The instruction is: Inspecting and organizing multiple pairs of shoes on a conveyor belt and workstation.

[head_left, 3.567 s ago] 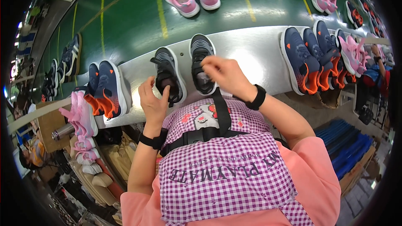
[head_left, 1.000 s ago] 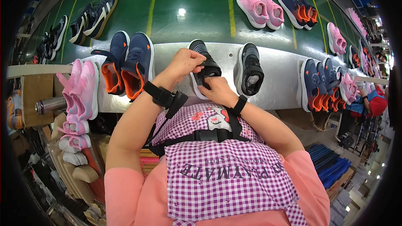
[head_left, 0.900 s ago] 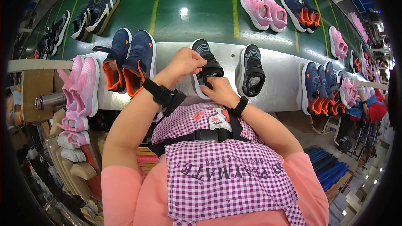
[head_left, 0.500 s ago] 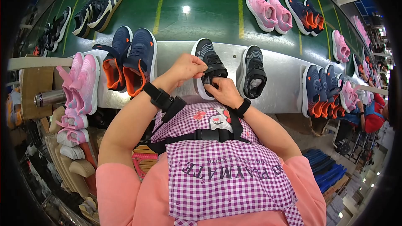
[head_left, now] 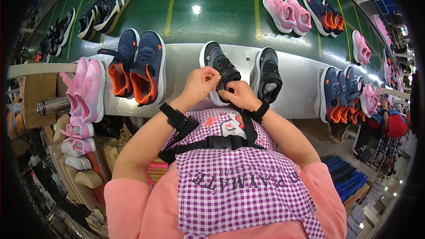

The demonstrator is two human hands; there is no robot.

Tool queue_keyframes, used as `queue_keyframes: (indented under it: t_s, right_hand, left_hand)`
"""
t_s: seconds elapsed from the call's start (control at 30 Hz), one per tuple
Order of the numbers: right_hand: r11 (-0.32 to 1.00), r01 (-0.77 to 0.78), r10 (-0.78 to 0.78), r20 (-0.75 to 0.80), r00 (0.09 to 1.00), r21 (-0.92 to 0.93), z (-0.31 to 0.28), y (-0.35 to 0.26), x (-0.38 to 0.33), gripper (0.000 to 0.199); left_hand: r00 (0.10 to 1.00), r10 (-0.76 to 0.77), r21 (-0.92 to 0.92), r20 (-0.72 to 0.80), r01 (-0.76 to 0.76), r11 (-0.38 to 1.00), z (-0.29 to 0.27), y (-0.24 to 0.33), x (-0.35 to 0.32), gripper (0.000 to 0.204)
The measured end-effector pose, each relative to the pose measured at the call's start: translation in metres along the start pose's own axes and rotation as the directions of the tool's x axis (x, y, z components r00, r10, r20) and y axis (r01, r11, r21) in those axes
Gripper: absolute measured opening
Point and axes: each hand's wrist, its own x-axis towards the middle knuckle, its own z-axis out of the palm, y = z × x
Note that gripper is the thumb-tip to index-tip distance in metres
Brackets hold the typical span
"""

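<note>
A black and grey sneaker (head_left: 219, 64) with a white sole stands on the metal ledge, toe pointing away from me. My left hand (head_left: 201, 84) is closed in a pinch beside its strap, on the left of the shoe; what sits between the fingertips is too small to make out. My right hand (head_left: 241, 96) grips the shoe at its heel opening, the thumb at the collar, and hides part of the heel. A matching sneaker (head_left: 268, 73) stands just to the right, untouched, with light stuffing inside.
Navy shoes with orange linings (head_left: 148, 66) stand left on the metal ledge (head_left: 186, 55), beside stacked pink shoes (head_left: 93, 86). More navy-orange shoes (head_left: 330, 93) stand right. Beyond lies a green belt (head_left: 212, 22) with yellow lines, carrying pink shoes (head_left: 281, 11) and others. A person (head_left: 392, 121) works far right.
My left hand has come down toward me, from above the strap to beside it. The held shoe's toe has shifted slightly left. My right hand stays at the heel.
</note>
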Motion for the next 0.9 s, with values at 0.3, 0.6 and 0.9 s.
queue_keyframes:
  t_s: [0.3,0.6,0.9]
  right_hand:
    - [0.992,0.122,-0.122,0.026,0.992,0.001,-0.002,0.001,0.004,0.037]
    - [0.990,-0.002,-0.006,0.051,0.999,0.141,-0.005,0.011,0.003,0.038]
    - [0.990,-0.021,0.009,0.083,0.997,0.141,-0.007,0.009,0.003,0.038]
  left_hand:
    - [0.994,0.004,-0.032,-0.112,-0.007,0.999,0.008,-0.006,0.000,0.017]
    - [0.991,-0.134,-0.424,-0.023,0.112,0.899,0.005,-0.011,0.003,0.012]
    - [0.988,0.003,-0.012,-0.158,-0.005,1.000,0.015,-0.004,0.001,0.029]
